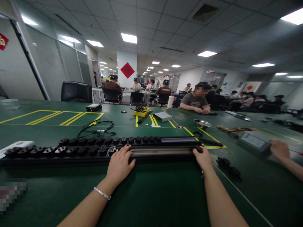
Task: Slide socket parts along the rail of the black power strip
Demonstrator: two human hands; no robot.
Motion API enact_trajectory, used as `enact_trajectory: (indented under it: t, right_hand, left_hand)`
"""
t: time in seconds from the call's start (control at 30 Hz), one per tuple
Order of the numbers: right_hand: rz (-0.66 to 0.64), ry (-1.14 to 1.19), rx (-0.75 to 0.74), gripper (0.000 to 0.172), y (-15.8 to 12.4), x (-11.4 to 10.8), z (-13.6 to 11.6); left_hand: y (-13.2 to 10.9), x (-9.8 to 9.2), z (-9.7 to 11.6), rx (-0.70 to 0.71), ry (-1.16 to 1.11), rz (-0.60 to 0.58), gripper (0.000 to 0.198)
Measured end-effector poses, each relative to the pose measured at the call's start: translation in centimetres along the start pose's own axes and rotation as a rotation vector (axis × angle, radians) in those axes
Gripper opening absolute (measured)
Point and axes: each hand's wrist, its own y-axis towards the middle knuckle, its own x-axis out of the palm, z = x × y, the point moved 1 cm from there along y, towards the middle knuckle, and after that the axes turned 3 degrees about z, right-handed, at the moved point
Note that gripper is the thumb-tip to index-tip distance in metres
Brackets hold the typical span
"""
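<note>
A long black power strip [71, 161] lies across the table in front of me, its left half lined with socket modules [48, 150] and its right half an open metallic channel [163, 152]. My left hand [120, 164] straddles the strip near the middle, fingers over the last module and thumb at the near side. At the channel's right end, my right hand [204, 158] pinches a small dark piece [198, 148] that looks like a socket module; the fingers partly hide it. Right behind lies a second strip [178, 140], similarly fitted with sockets.
Black cable [97, 126], a metal bowl [202, 123], a grey box [162, 117] and a yellow box [140, 112] lie beyond the strips. Loose black parts [228, 167] sit at right. There another person's hand [280, 149] touches a power supply [254, 141].
</note>
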Motion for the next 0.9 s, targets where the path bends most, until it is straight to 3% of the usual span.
enact_trajectory:
  t: [0.17,0.6,0.9]
  right_hand:
    - [-0.007,0.040,-0.020,0.057,0.2,0.3,0.3]
    - [-0.010,0.000,-0.039,0.050,1.1,0.4,0.7]
    - [0.062,0.027,-0.039,0.048,1.7,0.9,1.6]
  left_hand:
    - [0.0,0.2,-0.1,0.012,0.012,0.010,0.023]
    - [0.0,0.1,-0.1,0.003,0.012,-0.003,0.022]
    - [-0.1,0.0,0.0,0.009,0.023,0.002,0.020]
